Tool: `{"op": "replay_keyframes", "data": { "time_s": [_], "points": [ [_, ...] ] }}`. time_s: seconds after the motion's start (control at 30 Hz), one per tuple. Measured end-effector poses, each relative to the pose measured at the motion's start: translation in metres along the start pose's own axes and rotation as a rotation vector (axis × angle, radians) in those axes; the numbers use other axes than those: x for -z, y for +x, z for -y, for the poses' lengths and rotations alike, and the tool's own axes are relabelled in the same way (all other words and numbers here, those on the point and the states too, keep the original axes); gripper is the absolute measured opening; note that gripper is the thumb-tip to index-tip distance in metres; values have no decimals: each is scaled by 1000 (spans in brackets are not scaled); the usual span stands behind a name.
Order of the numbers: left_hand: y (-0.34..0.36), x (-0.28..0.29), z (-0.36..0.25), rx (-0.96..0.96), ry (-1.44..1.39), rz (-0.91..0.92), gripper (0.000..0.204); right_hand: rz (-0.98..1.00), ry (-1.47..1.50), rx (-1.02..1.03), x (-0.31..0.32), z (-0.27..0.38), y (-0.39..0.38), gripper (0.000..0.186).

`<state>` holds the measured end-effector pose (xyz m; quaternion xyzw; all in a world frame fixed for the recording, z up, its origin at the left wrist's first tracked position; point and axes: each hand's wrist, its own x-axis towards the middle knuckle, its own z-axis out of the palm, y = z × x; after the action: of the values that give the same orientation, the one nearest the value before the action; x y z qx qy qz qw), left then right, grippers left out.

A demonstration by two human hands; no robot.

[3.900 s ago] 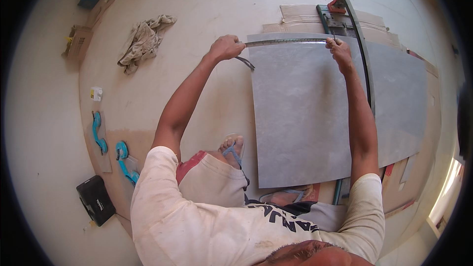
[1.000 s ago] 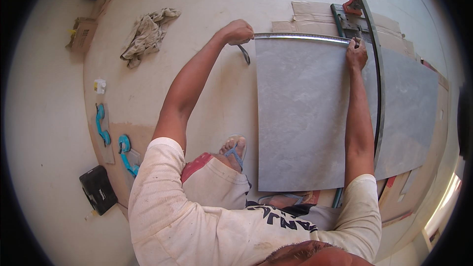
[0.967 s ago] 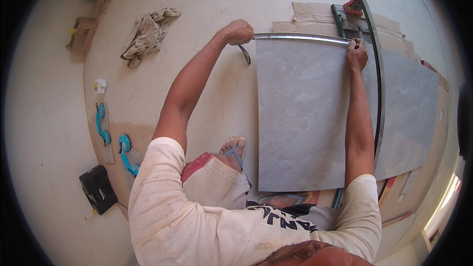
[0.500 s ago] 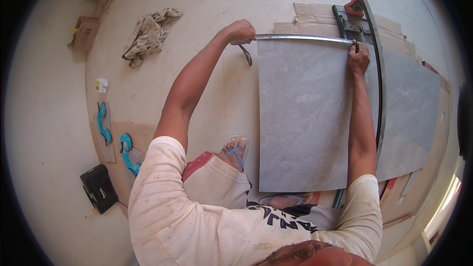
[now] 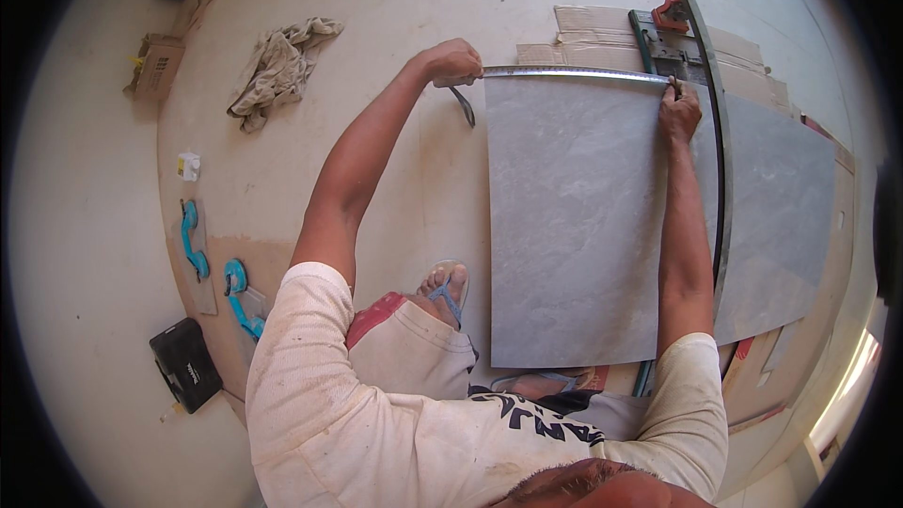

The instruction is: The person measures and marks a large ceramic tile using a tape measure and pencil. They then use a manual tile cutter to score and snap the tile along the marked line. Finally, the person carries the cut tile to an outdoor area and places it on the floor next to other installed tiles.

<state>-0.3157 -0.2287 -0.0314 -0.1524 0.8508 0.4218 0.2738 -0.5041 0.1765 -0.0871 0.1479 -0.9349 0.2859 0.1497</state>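
A tape measure's metal blade [image 5: 578,72] is drawn out straight along the far edge of a large grey tile [image 5: 574,226]. My left hand [image 5: 453,62] is closed at the blade's left end, just off the tile's far left corner. A dark strap [image 5: 466,107] hangs beneath that fist, and the tape's case is hidden inside it. My right hand [image 5: 679,115] pinches at the blade's right end, over the tile and left of a long metal rail [image 5: 720,150]. Something small and dark shows between its fingertips, too small to name.
The rail belongs to a tile cutter with a red part [image 5: 670,14], and crosses the tile. Cardboard [image 5: 593,28] lies beyond. At left are a crumpled cloth [image 5: 282,71], blue suction lifters [image 5: 194,240], a black case [image 5: 186,365] and a cardboard box [image 5: 157,66].
The whole view has shifted slightly, so things sit a little farther left. Both hands keep their places at the two ends of the stretched blade.
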Motion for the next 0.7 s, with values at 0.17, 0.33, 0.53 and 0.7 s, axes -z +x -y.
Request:
{"op": "replay_keyframes", "data": {
  "time_s": [0.17, 0.33, 0.53, 0.7],
  "points": [
    [-3, 3, -3, 13, 5, 22, 20, 7, 43, -59, 3, 7, -1, 17],
    [3, 4, 3, -133, 130, 32, 20, 29, 128, -162, 4, 3, 3, 19],
    [-4, 0, -5, -7, 81, -20, 23, 100, 75, -114, 6, -3, 12, 20],
    [-2, -5, -10, 62, 34, -57, 23, 175, 110, -220, 10, 1, 19, 21]
  ]
}}
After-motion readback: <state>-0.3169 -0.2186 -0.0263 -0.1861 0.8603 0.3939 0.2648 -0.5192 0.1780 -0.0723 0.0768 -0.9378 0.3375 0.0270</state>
